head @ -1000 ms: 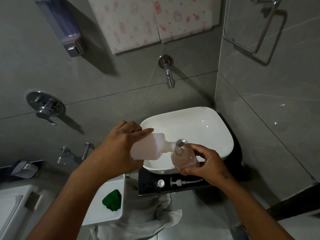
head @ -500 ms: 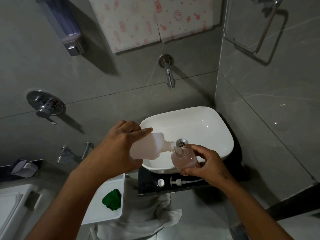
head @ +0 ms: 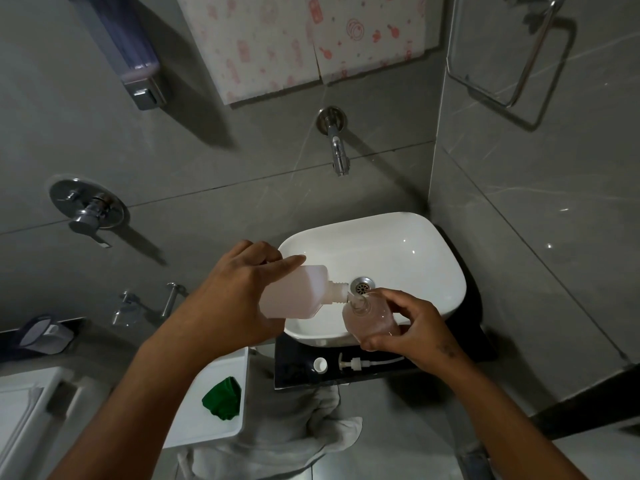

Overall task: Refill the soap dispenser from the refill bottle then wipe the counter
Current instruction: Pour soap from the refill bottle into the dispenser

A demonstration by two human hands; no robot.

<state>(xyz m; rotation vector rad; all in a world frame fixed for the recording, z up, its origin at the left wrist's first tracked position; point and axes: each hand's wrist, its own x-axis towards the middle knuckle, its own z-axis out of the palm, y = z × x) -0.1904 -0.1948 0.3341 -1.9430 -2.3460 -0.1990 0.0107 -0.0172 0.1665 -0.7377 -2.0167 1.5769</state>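
My left hand point(head: 239, 299) grips the pale pink refill bottle point(head: 304, 292), tipped on its side with its open neck against the mouth of the soap dispenser. The clear soap dispenser bottle point(head: 372, 318), holding pink liquid, is tilted toward the refill bottle and held in my right hand point(head: 412, 323) over the front of the white basin point(head: 415, 244). The pump head point(head: 360, 363) with its tube and a small white cap point(head: 320, 364) lie on the dark counter point(head: 398, 370) in front of the basin. A green cloth point(head: 223, 398) lies on a white surface point(head: 194, 424) at lower left.
A wall tap point(head: 337, 147) hangs above the basin. Further left on the wall sit a mixer valve point(head: 88, 211) and a wall-mounted dispenser point(head: 131, 53). A towel ring point(head: 509, 60) is on the right wall. A grey-white towel point(head: 287, 434) hangs below the counter.
Almost nothing has changed; both hands hold the same pouring pose, with the refill bottle shifted very slightly.
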